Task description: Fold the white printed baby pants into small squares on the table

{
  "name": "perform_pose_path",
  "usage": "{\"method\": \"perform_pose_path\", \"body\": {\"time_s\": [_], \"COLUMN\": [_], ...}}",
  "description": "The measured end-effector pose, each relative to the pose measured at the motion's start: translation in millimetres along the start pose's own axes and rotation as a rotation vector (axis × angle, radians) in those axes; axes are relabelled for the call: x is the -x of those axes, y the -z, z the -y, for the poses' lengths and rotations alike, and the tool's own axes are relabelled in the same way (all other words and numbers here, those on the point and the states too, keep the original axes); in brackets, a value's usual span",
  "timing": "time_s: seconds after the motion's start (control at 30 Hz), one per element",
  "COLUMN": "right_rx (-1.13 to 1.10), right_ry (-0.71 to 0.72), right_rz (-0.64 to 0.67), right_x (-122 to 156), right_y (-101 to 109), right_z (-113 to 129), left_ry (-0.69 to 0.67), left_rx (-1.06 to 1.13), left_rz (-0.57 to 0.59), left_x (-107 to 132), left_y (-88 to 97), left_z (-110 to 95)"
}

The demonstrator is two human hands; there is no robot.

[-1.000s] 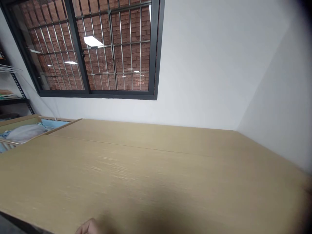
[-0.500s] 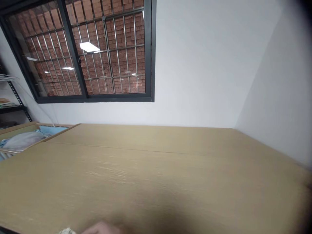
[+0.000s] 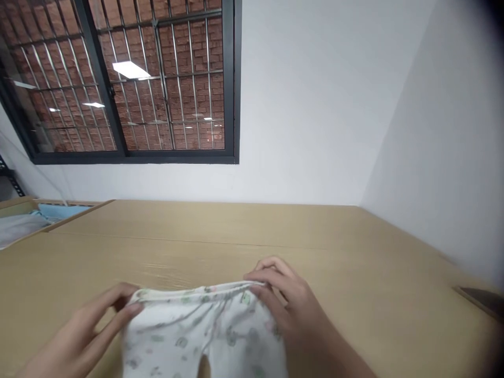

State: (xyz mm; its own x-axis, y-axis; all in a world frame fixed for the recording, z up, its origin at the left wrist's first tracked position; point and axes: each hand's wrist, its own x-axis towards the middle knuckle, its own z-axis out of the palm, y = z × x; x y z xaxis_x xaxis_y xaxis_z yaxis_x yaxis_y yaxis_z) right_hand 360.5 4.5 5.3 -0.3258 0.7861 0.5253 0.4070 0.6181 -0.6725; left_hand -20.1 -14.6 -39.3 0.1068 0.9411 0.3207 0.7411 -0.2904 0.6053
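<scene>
A small pair of white pants [image 3: 177, 331] with a scattered green and grey print is stretched out between my hands at the bottom of the head view. My left hand [image 3: 88, 328] pinches the left end of the gathered waistband between thumb and fingers. At the right end of the waistband, my right hand [image 3: 289, 294] grips the cloth with its fingers curled over the edge. A gap shows between the two legs, and their lower ends fall below the frame. Under the pants lies a light wood-coloured tabletop [image 3: 346, 294].
A wooden crib-like box [image 3: 71, 219] with blue and white cloth inside adjoins the table at the left. White walls [image 3: 307, 115] meet in a corner behind. A dark-framed window [image 3: 232, 105] with metal bars is at upper left. A dark slot [image 3: 480, 299] lies at the right.
Both hands have come up into view from the bottom edge, holding the pants by the waistband. Earlier only a blurred bit of hand showed there. The view has shifted slightly to the right.
</scene>
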Motion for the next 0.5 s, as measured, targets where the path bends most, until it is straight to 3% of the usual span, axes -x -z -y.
{"method": "perform_pose_path", "body": {"time_s": [0.1,0.17,0.3,0.5], "right_rx": [0.145,0.229,0.322,0.417], "right_ry": [-0.062,-0.14,-0.263,-0.234], "right_rz": [0.0,0.001,-0.008,0.032], "right_x": [-10,-17,-31,-55], "right_y": [20,24,19,0], "right_z": [-32,-63,-133,-208], "left_ry": [-0.025,-0.051,-0.043,-0.022], "left_rx": [0.028,-0.011,-0.19,-0.334], "left_rz": [0.184,0.232,0.206,0.151], "left_x": [-53,-85,-131,-189], "left_y": [-29.6,-52.2,-102.3,-167.2], "left_z": [-23,-32,-30,-11]}}
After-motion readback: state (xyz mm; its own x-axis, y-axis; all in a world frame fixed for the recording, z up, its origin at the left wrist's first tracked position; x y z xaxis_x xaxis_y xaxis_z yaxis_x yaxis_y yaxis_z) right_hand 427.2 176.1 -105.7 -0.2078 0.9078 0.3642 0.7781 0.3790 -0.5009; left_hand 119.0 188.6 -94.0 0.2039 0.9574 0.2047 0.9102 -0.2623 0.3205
